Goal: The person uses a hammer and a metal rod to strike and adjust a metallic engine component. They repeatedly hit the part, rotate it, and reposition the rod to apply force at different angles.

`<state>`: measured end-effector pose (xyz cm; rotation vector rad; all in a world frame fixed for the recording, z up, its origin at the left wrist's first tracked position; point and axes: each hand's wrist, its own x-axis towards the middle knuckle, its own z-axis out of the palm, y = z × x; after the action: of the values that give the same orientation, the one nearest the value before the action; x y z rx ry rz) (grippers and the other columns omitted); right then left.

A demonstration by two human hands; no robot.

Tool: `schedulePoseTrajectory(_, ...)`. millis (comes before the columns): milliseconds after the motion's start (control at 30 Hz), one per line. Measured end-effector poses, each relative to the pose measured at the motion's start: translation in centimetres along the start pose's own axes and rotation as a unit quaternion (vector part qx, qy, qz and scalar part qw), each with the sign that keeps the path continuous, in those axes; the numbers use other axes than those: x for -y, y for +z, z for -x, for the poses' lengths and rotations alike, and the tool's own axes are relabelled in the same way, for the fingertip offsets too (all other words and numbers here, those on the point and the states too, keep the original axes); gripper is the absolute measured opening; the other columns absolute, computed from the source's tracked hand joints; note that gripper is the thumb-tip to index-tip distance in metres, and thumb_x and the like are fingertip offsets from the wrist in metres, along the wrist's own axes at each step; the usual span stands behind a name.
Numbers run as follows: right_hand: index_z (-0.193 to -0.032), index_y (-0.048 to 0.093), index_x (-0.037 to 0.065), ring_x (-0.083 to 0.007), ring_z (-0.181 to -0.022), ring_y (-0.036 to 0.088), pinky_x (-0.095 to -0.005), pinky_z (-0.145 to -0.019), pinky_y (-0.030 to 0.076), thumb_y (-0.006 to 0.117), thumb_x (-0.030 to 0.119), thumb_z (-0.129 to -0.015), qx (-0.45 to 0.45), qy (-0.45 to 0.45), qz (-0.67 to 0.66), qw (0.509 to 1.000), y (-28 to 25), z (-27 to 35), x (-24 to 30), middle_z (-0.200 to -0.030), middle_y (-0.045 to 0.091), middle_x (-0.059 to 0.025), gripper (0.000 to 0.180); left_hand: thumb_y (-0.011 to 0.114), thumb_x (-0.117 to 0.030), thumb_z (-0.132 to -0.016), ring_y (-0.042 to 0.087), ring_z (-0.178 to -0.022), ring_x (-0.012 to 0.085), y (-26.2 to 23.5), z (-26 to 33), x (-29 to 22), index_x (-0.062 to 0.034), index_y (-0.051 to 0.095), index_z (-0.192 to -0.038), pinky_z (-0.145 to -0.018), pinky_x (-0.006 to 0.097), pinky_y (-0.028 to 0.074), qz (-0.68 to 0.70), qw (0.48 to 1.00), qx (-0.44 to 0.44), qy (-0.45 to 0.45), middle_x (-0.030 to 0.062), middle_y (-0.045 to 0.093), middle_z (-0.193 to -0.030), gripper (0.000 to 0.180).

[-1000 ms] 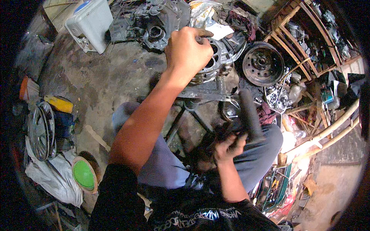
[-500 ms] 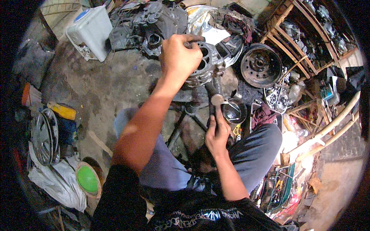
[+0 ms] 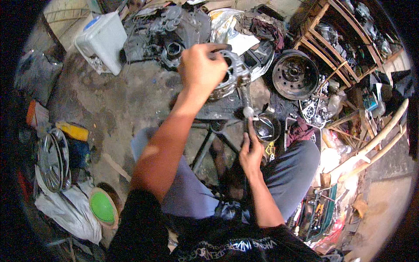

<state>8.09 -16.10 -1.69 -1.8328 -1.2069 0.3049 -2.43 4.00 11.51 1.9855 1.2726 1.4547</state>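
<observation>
Over the seated person's lap [image 3: 192,190], in the head view, the left hand [image 3: 201,70] reaches out with its fingers curled inward; a dark, narrow shape shows at their tips, but whether they pinch it cannot be told. Just right of that hand and partly behind it sits a grey metal engine cylinder block with round bores [image 3: 240,77], above a dark, flat-topped metal stand [image 3: 218,112]. Nearer the body, the right hand [image 3: 252,159] wraps around a dark, hammer-like tool with a round, pale end [image 3: 248,112], index finger stretched toward that end. Near this hand's fingertips, to their right, is a round black pan [image 3: 273,131]. Well right of the left hand stands a round, black steel wheel [image 3: 295,75]; well left, a pale grey plastic container with a blue top [image 3: 102,43].
</observation>
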Motion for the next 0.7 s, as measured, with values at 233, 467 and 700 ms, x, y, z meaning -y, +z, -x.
schedulePoseTrajectory(233,-0.124,0.055,-0.004,-0.0383,-0.098,0.067,-0.0398,-0.083,0.052,0.055,-0.01,-0.084,-0.172,-0.227,-0.039,0.958,-1.0,-0.6,1.5,-0.112,0.064,-0.0267,0.04,0.059,-0.01,-0.073,0.068,-0.071,0.0363,-0.4,-0.8,0.7,-0.0101,0.077,-0.088,-0.066,0.039,0.054,0.035,0.998,-0.057,-0.007,0.0223,0.066,-0.073,0.023)
schedulePoseTrajectory(467,-0.128,0.055,0.0,-0.0373,-0.091,0.068,-0.0402,-0.078,0.053,0.057,-0.009,-0.085,-0.076,-0.117,-0.062,0.988,1.1,-0.2,1.7,-0.104,0.065,-0.028,0.044,0.059,-0.009,-0.074,0.068,-0.069,0.0361,0.1,-0.2,0.0,-0.0113,0.077,-0.088,-0.065,0.039,0.054,0.032,0.999,-0.041,0.015,0.0205,0.067,-0.071,0.023)
schedulePoseTrajectory(700,-0.121,0.056,-0.009,-0.0328,-0.084,0.068,-0.0386,-0.077,0.052,0.056,0.0,-0.09,-0.214,-0.275,-0.057,0.936,-0.4,0.7,2.7,-0.099,0.067,-0.0264,0.032,0.058,-0.009,-0.074,0.067,-0.063,0.0334,0.3,-0.2,0.5,-0.0115,0.077,-0.087,-0.061,0.036,0.052,0.068,0.997,-0.028,-0.019,0.0214,0.066,-0.07,0.023)
